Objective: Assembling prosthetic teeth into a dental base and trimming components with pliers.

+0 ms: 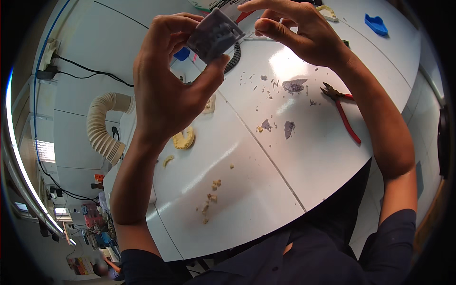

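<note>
Block: we have this grey, cage-like piece up at the top of the view, raised over the white table and tilted, with one barred edge slanting down to the right.
Left hand: ours is closed on the block, thumb along its lower right side, fingers behind its left side.
Right hand: we hold it half open, index finger stretched out and thumb apart from it; we see nothing between those two, though we cannot tell what the curled fingers may hide.
Axis: the block looks nearly as broad as long, so we make out no clear long axis; its barred edge faces our right hand.
Nearer hand: the left touches the block, while the right hangs just beside it, to its right, a gap between.
Cutters: red-handled, they lie by our right forearm, tips apart and pointing left.
Scraps: grey bits lie scattered left of the cutters.
Arch model: yellow and curved, it sits right of our left forearm.
Cream pieces: we see these small bits nearer our body.
</note>
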### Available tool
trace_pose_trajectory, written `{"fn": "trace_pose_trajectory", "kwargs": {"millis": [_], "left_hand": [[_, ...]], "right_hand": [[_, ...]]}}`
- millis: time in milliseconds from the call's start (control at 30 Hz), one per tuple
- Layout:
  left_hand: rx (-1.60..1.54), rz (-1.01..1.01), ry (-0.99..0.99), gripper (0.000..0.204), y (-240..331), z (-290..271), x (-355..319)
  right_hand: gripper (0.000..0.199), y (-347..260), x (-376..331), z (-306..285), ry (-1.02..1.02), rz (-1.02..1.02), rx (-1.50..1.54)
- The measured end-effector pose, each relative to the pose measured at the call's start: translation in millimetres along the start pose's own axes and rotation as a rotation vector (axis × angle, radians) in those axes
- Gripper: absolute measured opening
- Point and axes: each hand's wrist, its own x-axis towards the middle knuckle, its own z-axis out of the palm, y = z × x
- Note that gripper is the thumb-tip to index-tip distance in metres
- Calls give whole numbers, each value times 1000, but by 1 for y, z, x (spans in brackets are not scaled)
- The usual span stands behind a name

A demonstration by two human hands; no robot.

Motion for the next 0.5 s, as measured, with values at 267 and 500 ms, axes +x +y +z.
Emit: {"fn": "trace_pose_trajectory", "kwargs": {"millis": [267, 500], "left_hand": [[384, -83, -304, 62, 33, -42, -39], [516, -395, -562, 72, 47, -66, -102]], "right_hand": [[43, -14, -3, 1, -100, 96, -46], [39, -11, -3, 5, -110, 17, -81]]}}
